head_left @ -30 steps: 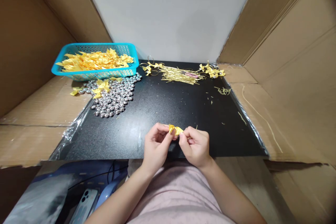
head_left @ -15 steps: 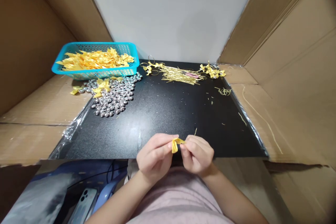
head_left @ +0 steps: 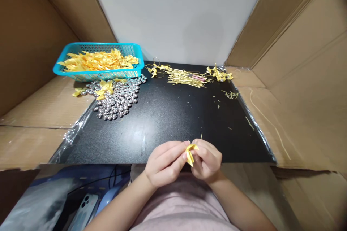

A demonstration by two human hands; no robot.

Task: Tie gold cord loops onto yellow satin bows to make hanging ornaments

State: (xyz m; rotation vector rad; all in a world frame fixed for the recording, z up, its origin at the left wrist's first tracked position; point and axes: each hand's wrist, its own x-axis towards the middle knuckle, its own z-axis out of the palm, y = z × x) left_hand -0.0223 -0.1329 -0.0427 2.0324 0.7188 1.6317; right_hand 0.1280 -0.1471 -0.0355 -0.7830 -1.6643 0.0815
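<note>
My left hand point(head_left: 165, 162) and my right hand point(head_left: 207, 158) meet at the near edge of the black table top point(head_left: 173, 115). Together they pinch a small folded piece of yellow ribbon point(head_left: 190, 152) between their fingertips. Both hands are closed on it, the left from the left side, the right from the right. A thin gold strand sticks up just above my right fingers.
A blue basket point(head_left: 100, 74) of yellow ribbon pieces stands at the back left. A pile of silver beads point(head_left: 116, 99) lies in front of it. Gold wire strands point(head_left: 184, 76) and several finished yellow bows point(head_left: 220, 74) lie at the back. Cardboard walls flank both sides. A phone point(head_left: 82, 214) lies below the table.
Both hands have drawn back toward my body with the ribbon. The ribbon has been turned and folded tighter between the fingertips.
</note>
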